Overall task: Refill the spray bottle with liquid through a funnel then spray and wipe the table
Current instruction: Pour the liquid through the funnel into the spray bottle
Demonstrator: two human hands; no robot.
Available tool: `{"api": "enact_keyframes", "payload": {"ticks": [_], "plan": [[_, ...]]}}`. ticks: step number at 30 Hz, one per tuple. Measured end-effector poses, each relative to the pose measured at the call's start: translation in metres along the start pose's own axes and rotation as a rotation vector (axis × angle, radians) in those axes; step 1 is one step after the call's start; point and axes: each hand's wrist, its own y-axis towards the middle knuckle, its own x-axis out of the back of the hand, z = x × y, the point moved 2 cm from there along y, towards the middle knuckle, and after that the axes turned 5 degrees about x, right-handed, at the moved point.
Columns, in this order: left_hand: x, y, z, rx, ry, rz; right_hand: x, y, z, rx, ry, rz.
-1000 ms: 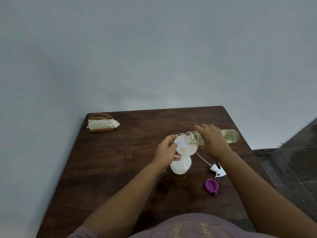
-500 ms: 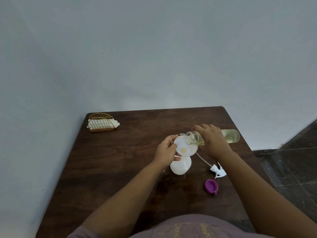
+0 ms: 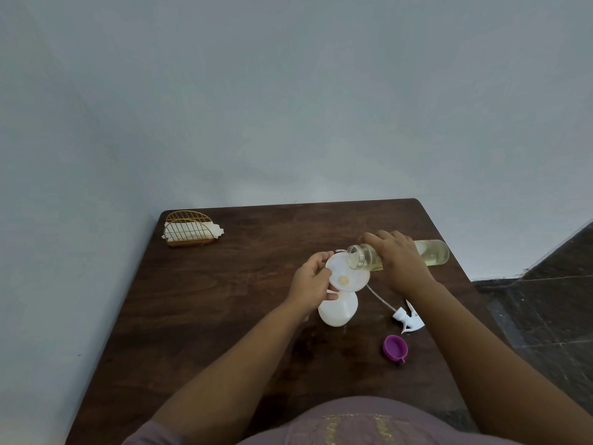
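A white spray bottle [image 3: 338, 311] stands uncapped on the dark wooden table [image 3: 224, 300], with a white funnel [image 3: 348, 276] set in its neck. My left hand [image 3: 309, 284] pinches the funnel's left rim. My right hand [image 3: 398, 256] grips a clear bottle [image 3: 431, 253] of pale yellow liquid, tipped almost flat with its open mouth over the funnel's right edge. A little yellow liquid sits at the funnel's centre. The white spray head [image 3: 409, 319] with its thin tube lies on the table to the right of the spray bottle.
A purple cap [image 3: 394, 347] lies near the spray head, towards me. A gold wire holder [image 3: 189, 229] with white napkins stands at the table's far left corner. A pale wall runs behind and left of the table. Dark floor tiles lie to the right.
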Motion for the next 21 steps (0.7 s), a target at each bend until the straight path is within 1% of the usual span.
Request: {"api": "enact_keyframes", "payload": {"ticks": [8, 21], "plan": [[-0.0006, 0.0001, 0.0011, -0.008, -0.006, 0.005, -0.0009, 0.0002, -0.0005, -0.002, -0.008, -0.021], [-0.0003, -0.0012, 0.0010, -0.014, -0.027, 0.012, -0.0011, -0.0009, -0.0001, -0.009, -0.018, -0.007]]}}
